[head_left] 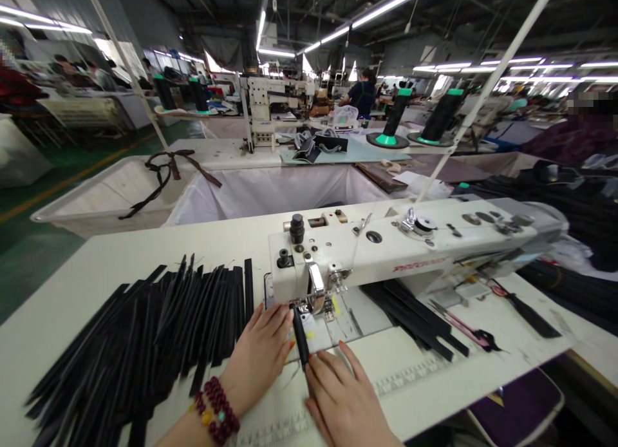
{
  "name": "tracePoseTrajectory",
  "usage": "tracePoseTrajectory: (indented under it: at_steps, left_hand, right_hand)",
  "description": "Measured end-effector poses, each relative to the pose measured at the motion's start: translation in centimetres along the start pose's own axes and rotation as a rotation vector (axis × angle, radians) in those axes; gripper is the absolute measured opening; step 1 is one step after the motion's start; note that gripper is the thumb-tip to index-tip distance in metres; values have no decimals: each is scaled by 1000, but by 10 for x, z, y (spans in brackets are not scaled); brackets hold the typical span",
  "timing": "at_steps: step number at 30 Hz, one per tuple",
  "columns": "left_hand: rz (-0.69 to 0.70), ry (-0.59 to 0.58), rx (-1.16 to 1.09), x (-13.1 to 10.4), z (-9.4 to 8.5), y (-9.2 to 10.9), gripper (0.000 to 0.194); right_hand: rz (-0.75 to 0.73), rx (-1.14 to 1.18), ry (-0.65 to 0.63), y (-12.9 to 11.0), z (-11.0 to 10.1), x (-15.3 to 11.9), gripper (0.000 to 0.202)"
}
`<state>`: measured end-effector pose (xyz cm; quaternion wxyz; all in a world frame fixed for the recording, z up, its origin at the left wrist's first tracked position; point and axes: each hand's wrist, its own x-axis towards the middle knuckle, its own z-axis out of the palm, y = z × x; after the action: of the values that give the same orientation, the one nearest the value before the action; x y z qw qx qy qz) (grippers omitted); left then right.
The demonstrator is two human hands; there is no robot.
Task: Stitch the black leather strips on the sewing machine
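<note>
Head view: a pale table is filling the foreground of a busy workshop, a sewing machine standing on it. The left hand, fingers close together, and right hand, fingers slightly spread, are lying on a black strip; its far end is disappearing under the machine. Loose strips are nearing the left edge; bare tabletop is showing behind.

Before your two hands there are one near sewing machine and one farther machine, four black thread cones, two pale bins, one pink-handled scissors, and two groups of black strips, too many to count.
</note>
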<state>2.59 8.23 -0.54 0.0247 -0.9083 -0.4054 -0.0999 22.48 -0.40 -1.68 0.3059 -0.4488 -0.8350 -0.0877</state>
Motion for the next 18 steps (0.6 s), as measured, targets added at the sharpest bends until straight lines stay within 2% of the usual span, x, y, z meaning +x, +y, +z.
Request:
tracePoseTrajectory:
  at_steps: [5, 11, 18]
  left_hand:
    - [-8, 20, 8, 1, 3, -1, 37]
    - [29, 43, 13, 1, 5, -4, 36]
    - [47, 28, 19, 3, 2, -6, 36]
  right_hand:
    - [28, 12, -10, 4, 5, 13, 17]
    - [12, 20, -45, 13, 10, 25, 29]
    - [34, -65, -111, 20, 16, 41, 21]
